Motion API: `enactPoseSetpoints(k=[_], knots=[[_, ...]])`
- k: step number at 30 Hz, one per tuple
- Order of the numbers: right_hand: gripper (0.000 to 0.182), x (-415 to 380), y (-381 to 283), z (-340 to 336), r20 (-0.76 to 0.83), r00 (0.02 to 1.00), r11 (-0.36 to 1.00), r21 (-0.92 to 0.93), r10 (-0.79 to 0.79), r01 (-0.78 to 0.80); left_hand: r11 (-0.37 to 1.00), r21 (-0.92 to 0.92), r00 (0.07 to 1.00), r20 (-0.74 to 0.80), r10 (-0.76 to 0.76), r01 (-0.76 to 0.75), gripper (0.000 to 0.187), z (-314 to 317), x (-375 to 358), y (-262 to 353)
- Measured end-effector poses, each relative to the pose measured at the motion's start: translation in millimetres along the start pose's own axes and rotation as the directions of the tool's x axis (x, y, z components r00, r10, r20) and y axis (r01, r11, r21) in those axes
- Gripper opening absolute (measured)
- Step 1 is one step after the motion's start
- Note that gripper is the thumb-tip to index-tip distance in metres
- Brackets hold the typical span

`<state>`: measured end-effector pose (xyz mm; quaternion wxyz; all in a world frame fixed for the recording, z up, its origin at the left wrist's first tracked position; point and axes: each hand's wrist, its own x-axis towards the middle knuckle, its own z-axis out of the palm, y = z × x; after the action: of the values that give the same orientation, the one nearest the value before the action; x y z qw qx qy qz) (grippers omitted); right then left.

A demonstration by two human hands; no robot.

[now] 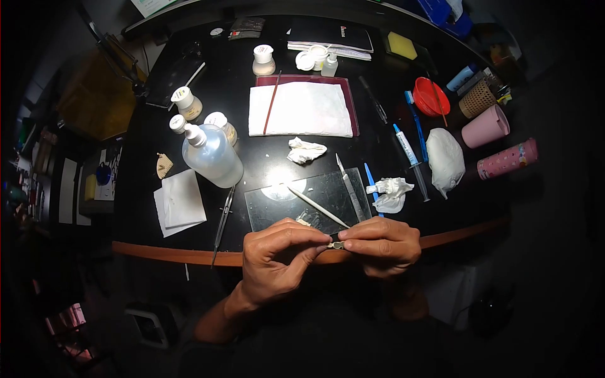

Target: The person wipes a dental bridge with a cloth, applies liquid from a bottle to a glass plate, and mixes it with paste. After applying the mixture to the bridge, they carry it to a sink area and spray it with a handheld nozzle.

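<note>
My left hand (280, 252) and my right hand (381, 244) meet at the table's front edge, fingertips pinched. Between them they hold a small cream-and-grey piece (338, 245) with a shiny, metallic-looking part; its exact kind is too small to tell. Just beyond my hands lies a glass slab (265, 211). On it rest a white pointed stick (318, 206), a scalpel-like knife (350, 189) and some pale crumbs (304, 222), partly hidden by my left hand.
A large spray bottle (214, 154) and metal tweezers (223, 220) are at left. White paper with a thin brush (273, 104) lies at the back. Crumpled tissues (392, 194), a syringe (411, 160), a red bowl (431, 97) and a pink cup (485, 127) stand or lie rightward.
</note>
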<state>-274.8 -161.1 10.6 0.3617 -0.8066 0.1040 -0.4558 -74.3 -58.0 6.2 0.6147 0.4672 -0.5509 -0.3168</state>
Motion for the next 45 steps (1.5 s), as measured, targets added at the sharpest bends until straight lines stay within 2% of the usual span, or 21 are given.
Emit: enactPoseSetpoints(k=[1, 8, 11, 16, 21, 24, 25, 26, 28, 29, 30, 32, 33, 36, 38, 39, 42, 45], knots=[[0.019, 0, 1, 0, 0.004, 0.998, 0.997, -0.037, -0.064, 0.064, 1.0, -0.006, 1.0, -0.005, -0.006, 0.006, 0.02, 0, -1, 0], [0.019, 1, -6, -10, 0.14, 0.959, 0.941, -0.202, -0.246, 0.27, 0.998, -0.066, 1.0, 0.013, -0.02, 0.021, 0.02, 1, -8, 1], [0.018, -5, -2, -6, 0.123, 0.94, 0.91, -0.237, -0.319, 0.34, 0.998, -0.065, 1.0, -0.001, 0.019, -0.019, 0.02, 2, -13, -3], [0.017, -6, -13, 10, 0.114, 0.977, 0.974, -0.115, -0.181, 0.194, 0.999, -0.037, 0.995, -0.096, -0.023, 0.019, 0.019, 0, -37, 3], [0.022, -15, -14, 51, 0.137, 0.988, 0.991, 0.119, -0.075, 0.059, 0.987, -0.073, 0.942, -0.297, -0.16, 0.144, 0.012, -6, -87, 18], [0.019, -14, -29, 78, 0.276, 0.956, 0.91, 0.365, 0.097, -0.197, 0.956, -0.246, 0.873, -0.419, -0.252, 0.158, 0.011, -6, -124, 25], [0.016, -14, -28, 86, 0.334, 0.939, 0.894, 0.39, 0.088, -0.222, 0.952, -0.258, 0.854, -0.445, -0.268, 0.165, 0.009, -8, -136, 27], [0.014, -17, -32, 95, 0.4, 0.902, 0.831, 0.436, 0.165, -0.345, 0.953, -0.264, 0.828, -0.492, -0.268, 0.152, 0.008, -10, -148, 27], [0.012, -23, -39, 111, 0.536, 0.783, 0.699, 0.426, 0.316, -0.575, 0.948, -0.294, 0.777, -0.565, -0.277, 0.124, 0.008, -11, -172, 25], [0.01, -21, -43, 120, 0.582, 0.747, 0.702, 0.384, 0.32, -0.6, 0.931, -0.358, 0.746, -0.599, -0.291, 0.075, 0.007, -13, -183, 24], [0.01, -16, -51, 130, 0.621, 0.714, 0.722, 0.325, 0.325, -0.611, 0.934, -0.349, 0.718, -0.628, -0.299, 0.084, 0.007, -16, -194, 24], [0.01, -17, -59, 154, 0.668, 0.649, 0.664, 0.302, 0.365, -0.684, 0.941, -0.326, 0.667, -0.68, -0.304, 0.097, 0.009, -31, -214, 23], [0.01, -18, -63, 169, 0.674, 0.641, 0.67, 0.286, 0.368, -0.685, 0.951, -0.295, 0.671, -0.688, -0.277, 0.091, 0.007, -42, -222, 23], [0.012, -18, -72, 211, 0.687, 0.612, 0.693, 0.217, 0.392, -0.687, 0.937, -0.338, 0.618, -0.719, -0.317, 0.088, 0.006, -77, -243, 25], [0.014, -13, -76, 242, 0.704, 0.588, 0.718, 0.16, 0.399, -0.678, 0.944, -0.283, 0.626, -0.709, -0.324, 0.168, 0.007, -107, -260, 22], [0.013, -13, -76, 258, 0.717, 0.529, 0.659, 0.13, 0.453, -0.74, 0.946, -0.251, 0.629, -0.707, -0.324, 0.205, 0.008, -124, -266, 18], [0.011, -2, -75, 305, 0.742, 0.5, 0.671, 0.093, 0.446, -0.736, 0.963, -0.252, 0.63, -0.733, -0.256, 0.098, 0.01, -166, -275, 7], [0.01, 19, -86, 348, 0.773, 0.413, 0.59, 0.062, 0.482, -0.805, 0.966, -0.253, 0.57, -0.786, -0.238, 0.055, 0.012, -202, -281, 13]])
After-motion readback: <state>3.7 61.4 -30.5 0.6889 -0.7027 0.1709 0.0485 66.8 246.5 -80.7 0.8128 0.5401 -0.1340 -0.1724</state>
